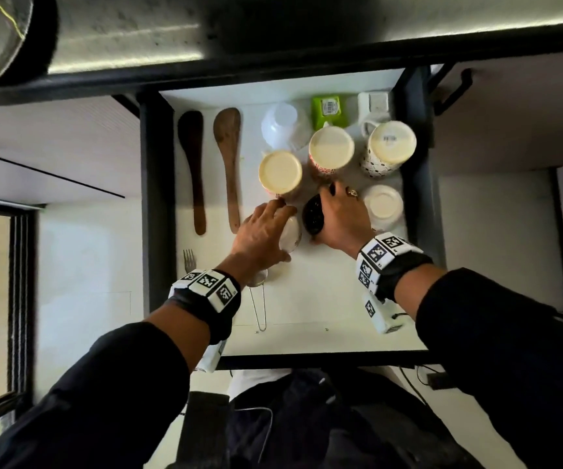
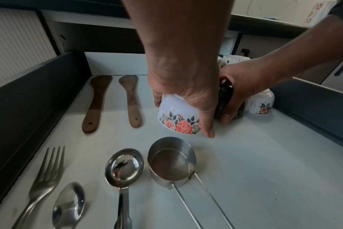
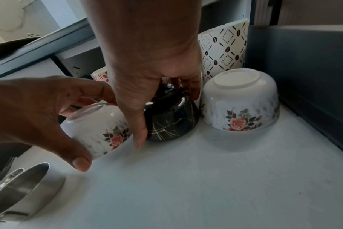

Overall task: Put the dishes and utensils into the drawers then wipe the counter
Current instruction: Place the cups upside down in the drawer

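Open drawer (image 1: pixel 405 299), dishes being stowed. Leftmost, wooden spatulas (image 2: pixel 97 102) are already laid down. A rose bowl (image 2: pixel 178 117), tilted upside down, is gripped by the left hand (image 1: pixel 263 231); beside it a black marbled bowl (image 3: pixel 172 119) is clasped by the right hand (image 1: pixel 344 214). Next, probably both get set flat and released.

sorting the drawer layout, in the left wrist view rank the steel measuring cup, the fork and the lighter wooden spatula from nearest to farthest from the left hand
1. Steel measuring cup: just below the left hand, nearest.
2. Lighter wooden spatula: to the hand's left, apart from it. It is a close call with the cup.
3. Fork: at the drawer's left wall, plainly farthest.
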A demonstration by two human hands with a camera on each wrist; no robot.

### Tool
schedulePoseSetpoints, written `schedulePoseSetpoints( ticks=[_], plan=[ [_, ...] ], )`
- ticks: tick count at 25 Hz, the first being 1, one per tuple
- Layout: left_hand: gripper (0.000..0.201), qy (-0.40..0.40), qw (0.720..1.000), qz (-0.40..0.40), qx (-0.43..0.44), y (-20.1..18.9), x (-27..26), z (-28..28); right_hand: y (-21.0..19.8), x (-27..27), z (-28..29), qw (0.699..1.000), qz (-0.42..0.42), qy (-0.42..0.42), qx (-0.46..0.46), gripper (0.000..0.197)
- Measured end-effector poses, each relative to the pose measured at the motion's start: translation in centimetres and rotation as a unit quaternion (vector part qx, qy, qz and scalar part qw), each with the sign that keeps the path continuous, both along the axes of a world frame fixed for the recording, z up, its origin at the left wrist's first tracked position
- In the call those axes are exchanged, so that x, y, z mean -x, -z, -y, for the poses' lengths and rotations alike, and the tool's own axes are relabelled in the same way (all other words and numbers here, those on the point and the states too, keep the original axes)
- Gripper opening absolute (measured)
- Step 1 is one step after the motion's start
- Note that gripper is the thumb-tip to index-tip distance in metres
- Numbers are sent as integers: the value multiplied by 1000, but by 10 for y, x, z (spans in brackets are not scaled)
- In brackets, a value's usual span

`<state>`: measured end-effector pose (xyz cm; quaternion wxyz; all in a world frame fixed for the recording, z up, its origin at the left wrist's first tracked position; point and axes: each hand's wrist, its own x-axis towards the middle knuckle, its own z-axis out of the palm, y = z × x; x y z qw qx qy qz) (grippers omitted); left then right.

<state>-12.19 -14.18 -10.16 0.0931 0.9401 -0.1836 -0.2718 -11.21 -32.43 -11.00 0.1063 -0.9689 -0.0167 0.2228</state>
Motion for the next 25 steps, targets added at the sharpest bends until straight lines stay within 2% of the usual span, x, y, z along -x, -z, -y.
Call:
schedulePoseSetpoints(
  ticks=[19, 25],
  plan=[
    [100, 32, 997, 50, -51, 13, 1, 11, 13, 7, 11, 1000, 18, -4, -20, 93],
    [99, 58, 992, 70, -86, 12, -3, 7, 9, 9, 12, 999, 7, 2, -35, 103]
  ],
)
